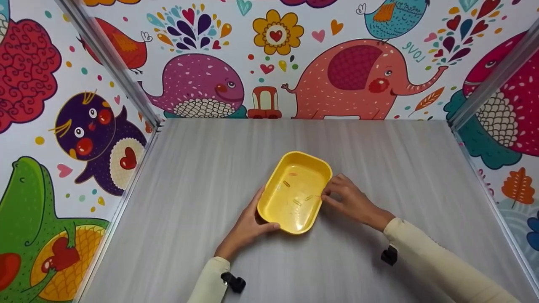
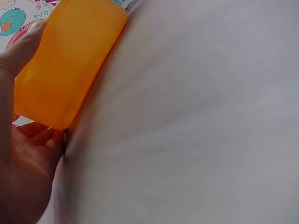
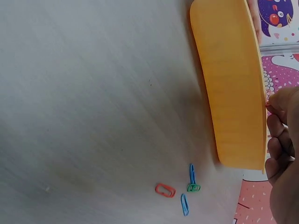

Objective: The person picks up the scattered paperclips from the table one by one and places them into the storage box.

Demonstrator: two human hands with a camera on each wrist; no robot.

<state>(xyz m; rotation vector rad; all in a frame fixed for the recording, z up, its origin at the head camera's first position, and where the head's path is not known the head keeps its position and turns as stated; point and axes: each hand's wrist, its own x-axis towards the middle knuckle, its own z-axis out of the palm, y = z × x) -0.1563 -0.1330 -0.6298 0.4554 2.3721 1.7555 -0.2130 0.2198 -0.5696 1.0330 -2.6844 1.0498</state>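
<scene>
A yellow plastic tray (image 1: 266,198) with rounded corners stands on the table, and several paper clips (image 1: 286,184) lie on its floor. My left hand (image 1: 248,227) grips the near left corner, thumb at the near rim and fingers along the left side. In the left wrist view the tray's outer wall (image 2: 70,60) shows between thumb and fingers. At the right rim is my right hand (image 1: 347,198), thumb and forefinger pinching a small reddish paper clip (image 3: 268,99), mostly covered by the fingertips. Loose red (image 3: 165,190), blue (image 3: 185,204) and green (image 3: 193,187) paper clips lie beside the tray.
The grey wood-grain table (image 1: 189,168) runs back to a wall printed with cartoon animals (image 1: 349,80). Printed side panels with metal edge strips (image 1: 113,63) flank it. In the head view, my right hand hides the loose clips.
</scene>
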